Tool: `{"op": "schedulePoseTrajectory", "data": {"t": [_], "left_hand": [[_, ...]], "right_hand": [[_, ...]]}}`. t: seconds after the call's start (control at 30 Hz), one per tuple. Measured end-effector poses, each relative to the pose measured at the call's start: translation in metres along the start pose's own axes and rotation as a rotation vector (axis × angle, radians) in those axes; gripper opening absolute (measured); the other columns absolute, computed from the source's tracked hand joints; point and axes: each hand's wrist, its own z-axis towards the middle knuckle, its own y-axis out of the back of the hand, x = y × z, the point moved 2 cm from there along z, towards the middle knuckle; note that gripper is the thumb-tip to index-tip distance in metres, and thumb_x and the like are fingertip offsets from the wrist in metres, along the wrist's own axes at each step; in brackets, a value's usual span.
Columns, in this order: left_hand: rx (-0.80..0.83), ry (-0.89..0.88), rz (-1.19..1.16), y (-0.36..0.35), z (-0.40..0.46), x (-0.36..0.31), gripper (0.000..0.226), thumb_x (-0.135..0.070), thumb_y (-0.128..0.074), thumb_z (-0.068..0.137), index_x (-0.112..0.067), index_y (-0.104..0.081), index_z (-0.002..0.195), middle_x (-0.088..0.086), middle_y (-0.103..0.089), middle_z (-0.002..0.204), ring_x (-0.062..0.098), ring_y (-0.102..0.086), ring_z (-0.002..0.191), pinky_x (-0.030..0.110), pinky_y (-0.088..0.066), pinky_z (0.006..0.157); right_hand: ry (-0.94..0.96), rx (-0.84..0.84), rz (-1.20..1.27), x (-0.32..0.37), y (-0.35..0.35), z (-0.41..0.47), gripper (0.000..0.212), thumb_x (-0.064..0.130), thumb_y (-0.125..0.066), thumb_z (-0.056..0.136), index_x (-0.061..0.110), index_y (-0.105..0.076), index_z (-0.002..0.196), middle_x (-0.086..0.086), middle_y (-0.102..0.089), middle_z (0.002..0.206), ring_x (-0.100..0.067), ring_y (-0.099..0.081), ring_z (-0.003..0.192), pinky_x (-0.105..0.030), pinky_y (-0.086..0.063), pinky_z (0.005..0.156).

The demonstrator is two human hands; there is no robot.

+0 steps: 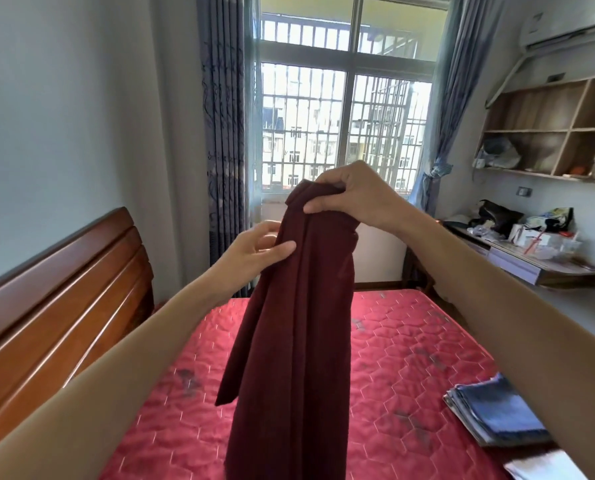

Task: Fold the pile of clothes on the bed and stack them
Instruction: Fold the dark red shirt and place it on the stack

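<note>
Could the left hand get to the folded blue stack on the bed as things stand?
Probably not directly: the left hand pinches the hanging maroon garment, which drapes between it and the folded blue stack, beside the right forearm.

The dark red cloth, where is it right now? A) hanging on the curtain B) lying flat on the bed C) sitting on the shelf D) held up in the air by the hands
D: the right hand grips the top of the dark red cloth and the left hand pinches its edge, so it hangs above the red mattress.
</note>
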Motion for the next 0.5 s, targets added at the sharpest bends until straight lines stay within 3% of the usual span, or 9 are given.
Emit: {"op": "schedulePoseTrajectory", "data": {"t": [0.1, 0.23, 0.3, 0.4, 0.5], "left_hand": [[0.106, 0.07, -0.025, 0.004, -0.014, 0.038, 0.035, -0.024, -0.067, 0.082, -0.01, -0.066, 0.114, 0.007, -0.073, 0.105, 0.017, -0.068, 0.097, 0.024, -0.054, 0.084], [0.065, 0.094, 0.071, 0.018, -0.033, 0.074, 0.029, -0.012, -0.073, 0.078, -0.007, -0.07, 0.106, 0.013, -0.073, 0.101, 0.029, -0.069, 0.097, 0.029, -0.055, 0.087], [-0.063, 0.066, 0.19, 0.024, -0.038, 0.082, 0.023, -0.007, -0.075, 0.078, -0.012, -0.07, 0.1, 0.01, -0.074, 0.091, 0.033, -0.07, 0.089, 0.032, -0.056, 0.084], [-0.335, -0.055, 0.38, 0.036, -0.044, 0.083, 0.029, 0.001, -0.073, 0.081, -0.021, -0.061, 0.094, -0.005, -0.071, 0.074, 0.016, -0.069, 0.068, 0.022, -0.056, 0.068], [-0.455, -0.246, 0.64, 0.032, -0.055, 0.078, 0.03, 0.004, -0.067, 0.082, -0.024, -0.057, 0.084, -0.009, -0.065, 0.077, 0.013, -0.065, 0.067, 0.024, -0.053, 0.065]], "right_hand": [[-0.042, -0.049, -0.007, -0.011, 0.014, -0.005, 0.028, 0.021, -0.081, 0.075, -0.003, -0.071, 0.086, -0.028, -0.066, 0.081, -0.011, -0.055, 0.063, -0.021, -0.041, 0.058], [-0.117, -0.092, -0.034, -0.03, 0.027, -0.012, 0.027, 0.023, -0.081, 0.075, 0.001, -0.073, 0.088, -0.024, -0.07, 0.085, -0.009, -0.061, 0.068, -0.025, -0.049, 0.064], [-0.166, -0.089, -0.072, -0.039, 0.027, -0.014, 0.031, 0.026, -0.081, 0.074, 0.001, -0.073, 0.09, -0.024, -0.07, 0.088, -0.012, -0.062, 0.072, -0.031, -0.051, 0.068], [-0.238, -0.127, -0.12, -0.051, 0.026, -0.017, 0.028, 0.029, -0.081, 0.074, 0.006, -0.075, 0.089, -0.008, -0.072, 0.078, -0.001, -0.061, 0.066, -0.019, -0.048, 0.065], [-0.269, -0.192, -0.174, -0.056, 0.026, -0.017, 0.028, 0.032, -0.081, 0.074, 0.008, -0.075, 0.088, -0.002, -0.068, 0.074, -0.005, -0.06, 0.067, -0.017, -0.046, 0.064]]}}
